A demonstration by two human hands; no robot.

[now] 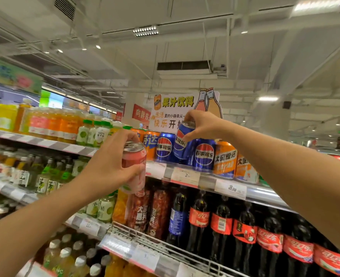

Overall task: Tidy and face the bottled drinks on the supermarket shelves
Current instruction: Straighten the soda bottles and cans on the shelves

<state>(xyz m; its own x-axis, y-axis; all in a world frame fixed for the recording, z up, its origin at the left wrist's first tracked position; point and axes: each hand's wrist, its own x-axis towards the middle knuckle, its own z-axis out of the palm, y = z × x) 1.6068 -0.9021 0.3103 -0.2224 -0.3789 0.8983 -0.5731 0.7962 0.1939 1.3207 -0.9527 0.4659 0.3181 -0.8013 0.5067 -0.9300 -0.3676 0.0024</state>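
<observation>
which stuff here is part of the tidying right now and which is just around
Part of the job:
- pink can in the left hand
- tilted blue can held by the right hand
- blue cans and orange cans on the top shelf

Just around:
- juice sign
- price tags
- cola bottles below
- green-capped bottles to the left

bright even store light from ceiling fixtures (145, 31), soft blur throughout (worst at left), wide-angle bending at edges

Shelf price tags (185, 175) blurred, unreadable
</observation>
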